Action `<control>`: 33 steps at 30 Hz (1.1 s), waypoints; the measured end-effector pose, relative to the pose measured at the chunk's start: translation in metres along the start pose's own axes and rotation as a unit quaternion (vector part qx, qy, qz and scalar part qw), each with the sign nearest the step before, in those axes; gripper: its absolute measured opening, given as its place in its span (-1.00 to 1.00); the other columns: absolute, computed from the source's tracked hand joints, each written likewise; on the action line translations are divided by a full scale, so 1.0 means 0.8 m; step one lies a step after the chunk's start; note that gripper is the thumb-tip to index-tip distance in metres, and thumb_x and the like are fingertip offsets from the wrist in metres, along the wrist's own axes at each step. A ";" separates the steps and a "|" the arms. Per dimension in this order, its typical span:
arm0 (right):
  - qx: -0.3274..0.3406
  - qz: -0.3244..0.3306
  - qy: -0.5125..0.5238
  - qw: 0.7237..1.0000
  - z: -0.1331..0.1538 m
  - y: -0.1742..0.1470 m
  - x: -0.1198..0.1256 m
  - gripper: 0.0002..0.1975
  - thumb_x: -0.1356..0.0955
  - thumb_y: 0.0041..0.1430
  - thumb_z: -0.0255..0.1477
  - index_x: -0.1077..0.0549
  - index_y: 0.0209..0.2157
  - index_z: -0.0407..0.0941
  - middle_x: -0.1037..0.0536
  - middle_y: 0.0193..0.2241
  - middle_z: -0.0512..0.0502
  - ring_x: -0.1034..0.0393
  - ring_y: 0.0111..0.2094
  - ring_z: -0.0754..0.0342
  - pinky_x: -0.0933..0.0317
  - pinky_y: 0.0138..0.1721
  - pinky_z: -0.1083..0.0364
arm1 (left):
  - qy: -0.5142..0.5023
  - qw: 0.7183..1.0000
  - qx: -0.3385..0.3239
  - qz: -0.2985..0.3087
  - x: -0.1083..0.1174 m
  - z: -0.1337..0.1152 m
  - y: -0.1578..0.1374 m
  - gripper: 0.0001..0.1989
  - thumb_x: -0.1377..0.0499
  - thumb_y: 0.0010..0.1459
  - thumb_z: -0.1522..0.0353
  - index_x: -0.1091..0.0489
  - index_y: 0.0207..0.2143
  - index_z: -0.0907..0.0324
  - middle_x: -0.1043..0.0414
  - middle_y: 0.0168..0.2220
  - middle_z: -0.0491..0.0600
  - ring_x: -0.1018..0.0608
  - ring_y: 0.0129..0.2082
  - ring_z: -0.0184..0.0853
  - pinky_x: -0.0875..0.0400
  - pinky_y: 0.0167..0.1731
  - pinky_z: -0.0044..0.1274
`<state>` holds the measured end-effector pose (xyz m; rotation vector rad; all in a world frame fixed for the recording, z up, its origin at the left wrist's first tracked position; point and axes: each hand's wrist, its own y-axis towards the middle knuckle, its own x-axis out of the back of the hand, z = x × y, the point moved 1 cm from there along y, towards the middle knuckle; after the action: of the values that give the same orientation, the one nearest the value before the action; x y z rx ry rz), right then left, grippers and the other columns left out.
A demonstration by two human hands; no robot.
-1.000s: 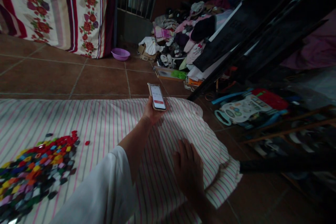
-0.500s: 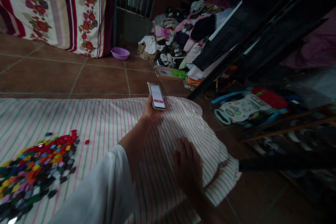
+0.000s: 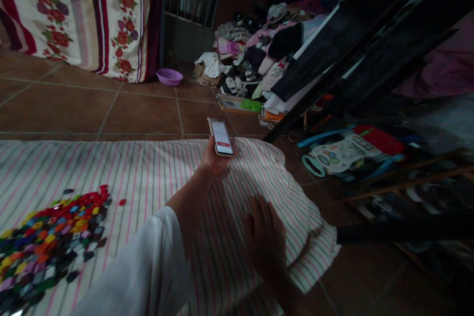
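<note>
Gripping a phone (image 3: 222, 139) screen-up at twelve o'clock with my left hand (image 3: 214, 160), forearm (image 3: 190, 197) outstretched, my right hand (image 3: 265, 237) at five o'clock, palm down, fingers extended, over striped cloth (image 3: 155, 173)

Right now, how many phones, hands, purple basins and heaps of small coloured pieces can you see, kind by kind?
Phone: 1
Hands: 2 (left hand, right hand)
Purple basin: 1
Heap of small coloured pieces: 1 (pieces too crowded to count)
Total: 5
</note>
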<state>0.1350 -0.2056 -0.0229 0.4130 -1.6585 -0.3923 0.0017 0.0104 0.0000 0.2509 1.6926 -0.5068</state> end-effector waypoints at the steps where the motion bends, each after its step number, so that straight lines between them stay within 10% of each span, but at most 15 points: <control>1: 0.000 -0.001 0.000 1.000 0.000 0.000 0.000 -0.54 -0.13 0.38 -0.33 -0.38 0.16 -0.24 -0.40 0.17 -0.32 -0.16 0.23 -0.24 -0.16 0.11 -0.17 | 0.001 1.000 0.000 -0.001 -0.001 0.000 -0.001 -0.47 0.08 0.30 0.01 -0.44 -0.01 0.19 -0.55 -0.29 0.07 -0.57 -0.27 -0.19 -0.44 -0.17 -0.31; 33: 0.000 0.009 -0.003 1.000 0.002 0.000 0.004 -0.54 -0.11 0.39 -0.34 -0.39 0.14 -0.26 -0.40 0.17 -0.32 -0.16 0.22 -0.23 -0.11 0.14 -0.17 | 0.005 1.000 -0.003 -0.011 0.002 0.000 0.003 -0.53 0.04 0.30 0.03 -0.46 -0.12 0.18 -0.54 -0.31 0.05 -0.57 -0.26 -0.20 -0.43 -0.16 -0.30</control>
<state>0.1327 -0.2068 -0.0201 0.3971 -1.6676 -0.3821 0.0024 0.0121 -0.0019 0.2320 1.7078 -0.5171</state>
